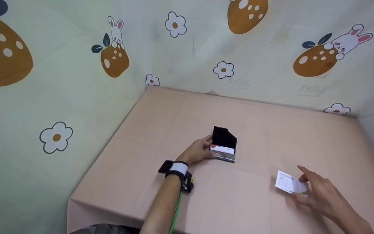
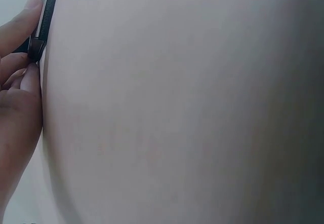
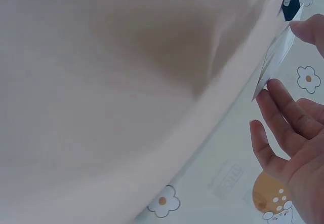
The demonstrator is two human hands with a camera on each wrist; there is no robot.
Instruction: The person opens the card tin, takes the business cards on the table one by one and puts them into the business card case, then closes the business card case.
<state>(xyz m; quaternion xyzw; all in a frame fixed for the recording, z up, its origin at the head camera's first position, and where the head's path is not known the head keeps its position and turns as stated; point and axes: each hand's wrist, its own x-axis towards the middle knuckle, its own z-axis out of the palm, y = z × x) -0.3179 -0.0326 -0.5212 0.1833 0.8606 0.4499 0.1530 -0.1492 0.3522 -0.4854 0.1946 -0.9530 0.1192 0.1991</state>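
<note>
A black business card case (image 1: 224, 139) stands with its lid raised on the table, a little right of the middle in the head view. Inside its silvery front part lies a white card (image 1: 222, 149) with a red print at one corner. My left hand (image 1: 195, 152) grips the case by its left side, thumb at the front; the left wrist view shows only the edge of the case (image 2: 48, 16) in the fingers. Off to the right, my right hand (image 1: 325, 193) pinches white business cards (image 1: 287, 182) by their edges, between thumb and fingers, just above the table.
A pinkish cloth covers the table (image 1: 161, 130). Behind it and to the left hang pale curtains (image 1: 193, 52) printed with rabbits, flowers and orange fruit. A strap with a small camera (image 1: 187, 182) and a green cable sits on the left wrist.
</note>
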